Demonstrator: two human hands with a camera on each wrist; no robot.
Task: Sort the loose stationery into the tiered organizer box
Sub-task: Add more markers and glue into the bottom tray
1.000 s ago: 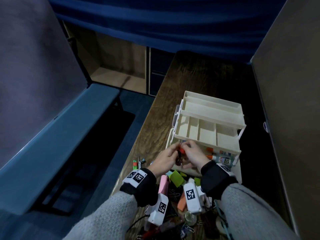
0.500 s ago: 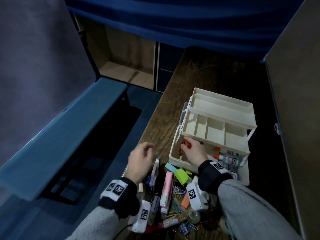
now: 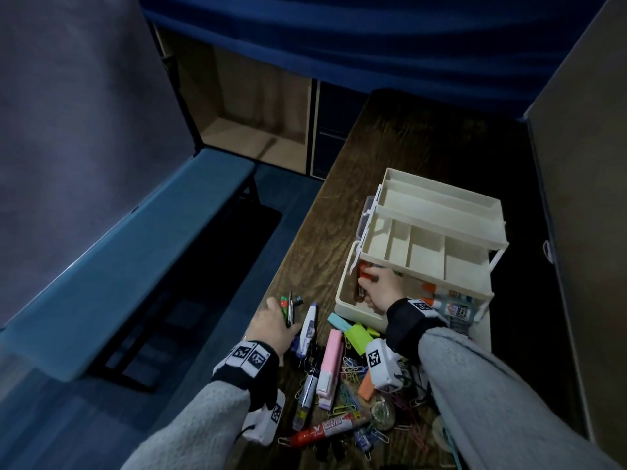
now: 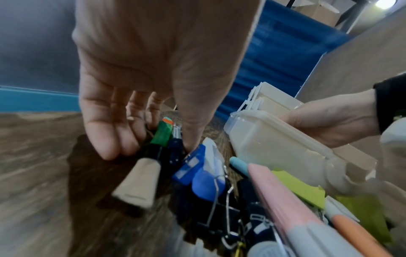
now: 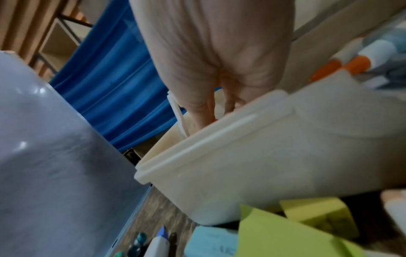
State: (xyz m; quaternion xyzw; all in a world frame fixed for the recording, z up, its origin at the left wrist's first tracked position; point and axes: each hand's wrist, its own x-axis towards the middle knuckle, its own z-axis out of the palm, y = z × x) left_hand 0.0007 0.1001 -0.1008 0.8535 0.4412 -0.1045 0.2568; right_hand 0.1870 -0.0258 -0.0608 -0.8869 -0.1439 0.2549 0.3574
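The cream tiered organizer box [image 3: 427,256] stands open on the dark wooden table, its upper trays swung back. My right hand [image 3: 368,279] reaches into the left end of the bottom tray, fingers curled on a red marker [image 3: 363,273]. The right wrist view shows those fingers [image 5: 204,111] dipping behind the tray wall [image 5: 241,156]. My left hand [image 3: 283,312] is down at the table's left edge. Its straight fingers [image 4: 110,139] and thumb straddle a green marker [image 4: 163,133] and a dark blue pen [image 4: 175,144], not closed on them.
Loose stationery lies in front of the box: a white correction tape [image 3: 308,325], a pink stapler [image 3: 330,364], green sticky notes [image 3: 358,335], paper clips [image 3: 353,371], a labelled red marker [image 3: 325,432]. Glue bottles [image 3: 448,305] lie in the bottom tray. A blue bench [image 3: 135,266] runs left of the table.
My left hand let go of the red marker and moved left and down to the pens at the table edge. The right hand carried the marker down into the bottom tray.
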